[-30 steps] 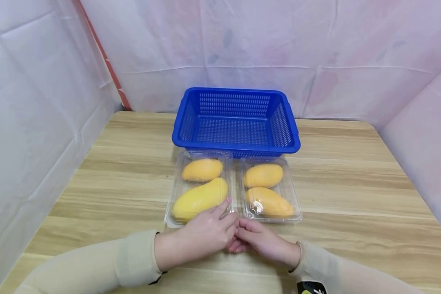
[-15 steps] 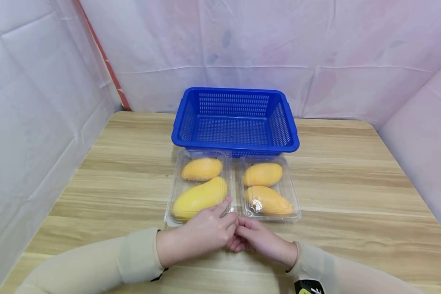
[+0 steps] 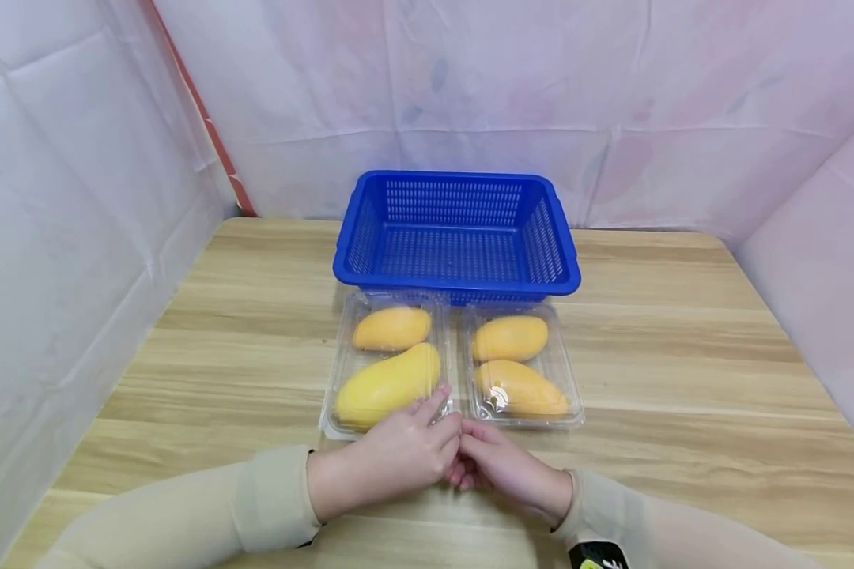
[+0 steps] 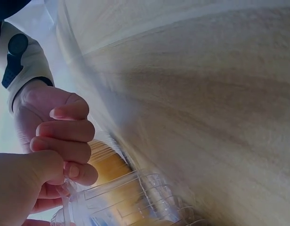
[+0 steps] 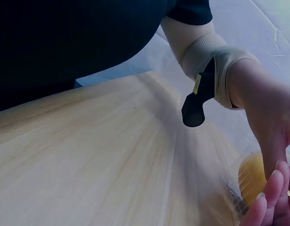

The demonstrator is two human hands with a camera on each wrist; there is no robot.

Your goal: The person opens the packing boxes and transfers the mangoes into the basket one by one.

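Observation:
Two clear plastic clamshell boxes lie side by side, each with two mangoes inside. In the head view, the left box (image 3: 336,427) holds a large yellow mango (image 3: 384,387) and a smaller orange one (image 3: 392,329). My left hand (image 3: 391,454) lies over this box's front right corner and pinches its rim, index finger stretched along the lid. My right hand (image 3: 515,470) meets it there, its fingertips pinching the same corner. The left wrist view shows the rim (image 4: 66,202) at the fingertips of both hands. The right box (image 3: 568,371) holds orange mangoes (image 3: 510,338).
A blue plastic basket (image 3: 462,289) with slotted walls stands right behind the boxes and has nothing in it. The wooden table (image 3: 669,363) is bounded by pale cloth sheets (image 3: 498,95) at the back and sides.

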